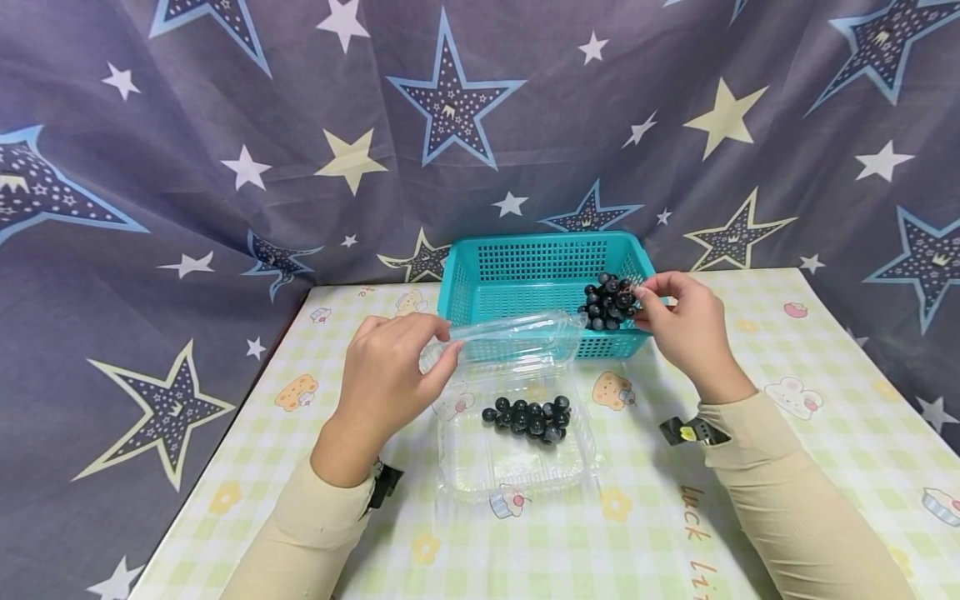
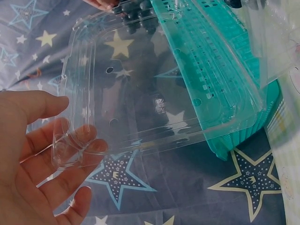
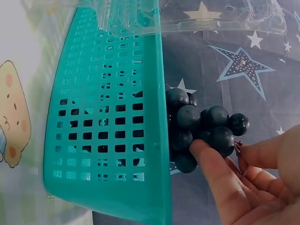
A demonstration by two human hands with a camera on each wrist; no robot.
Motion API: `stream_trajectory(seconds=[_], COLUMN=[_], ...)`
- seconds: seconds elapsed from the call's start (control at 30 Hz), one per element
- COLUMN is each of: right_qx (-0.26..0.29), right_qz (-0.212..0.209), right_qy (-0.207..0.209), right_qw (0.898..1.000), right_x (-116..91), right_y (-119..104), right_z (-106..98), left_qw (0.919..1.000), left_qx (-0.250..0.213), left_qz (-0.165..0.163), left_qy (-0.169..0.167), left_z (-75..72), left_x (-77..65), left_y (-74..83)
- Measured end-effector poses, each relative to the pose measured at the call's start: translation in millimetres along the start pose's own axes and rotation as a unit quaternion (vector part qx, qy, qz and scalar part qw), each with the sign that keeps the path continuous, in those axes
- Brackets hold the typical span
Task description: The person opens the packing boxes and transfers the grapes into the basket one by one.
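My left hand holds the raised lid of a clear plastic clamshell box by its corner, the fingers behind the see-through plastic and the thumb at its edge. In the box's base lies a bunch of dark grapes. My right hand pinches the stem of a second bunch of dark grapes between thumb and fingers. That bunch hangs at the right end of a teal plastic basket, just above the rim in the right wrist view.
The basket stands at the back of the table, right behind the box, and the lid overlaps its front wall. A checked tablecloth with cartoon prints covers the table. A dark curtain with stars hangs close behind.
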State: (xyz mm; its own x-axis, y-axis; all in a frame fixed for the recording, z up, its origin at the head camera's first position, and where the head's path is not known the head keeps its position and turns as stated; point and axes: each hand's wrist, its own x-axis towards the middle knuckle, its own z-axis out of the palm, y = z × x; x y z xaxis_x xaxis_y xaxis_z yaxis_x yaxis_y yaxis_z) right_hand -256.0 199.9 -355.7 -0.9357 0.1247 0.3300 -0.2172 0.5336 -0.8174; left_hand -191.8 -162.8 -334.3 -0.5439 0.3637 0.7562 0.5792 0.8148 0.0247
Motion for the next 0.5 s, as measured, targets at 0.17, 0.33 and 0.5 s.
stream_trajectory(seconds=[0.17,0.33,0.5], right_qx=[-0.006,-0.017,-0.036], right_qz=[0.0,-0.006,-0.006], right_qy=[-0.004,-0.007,-0.014], right_qw=[1.0,1.0,0.999], right_x=[0.6,1.4,2.0], right_y=[1.5,4.2,6.7], right_z=[0.8,1.6,1.6], left_qw=[1.0,1.0,1.0], left_qx=[0.0,0.0,0.0], left_qz=[0.0,0.001,0.002], left_qy=[-0.001,-0.002,-0.003], left_z=[-0.2,-0.2,-0.5], left_x=[-0.1,0.0,-0.1], left_y=[0.0,-0.4,-0.2])
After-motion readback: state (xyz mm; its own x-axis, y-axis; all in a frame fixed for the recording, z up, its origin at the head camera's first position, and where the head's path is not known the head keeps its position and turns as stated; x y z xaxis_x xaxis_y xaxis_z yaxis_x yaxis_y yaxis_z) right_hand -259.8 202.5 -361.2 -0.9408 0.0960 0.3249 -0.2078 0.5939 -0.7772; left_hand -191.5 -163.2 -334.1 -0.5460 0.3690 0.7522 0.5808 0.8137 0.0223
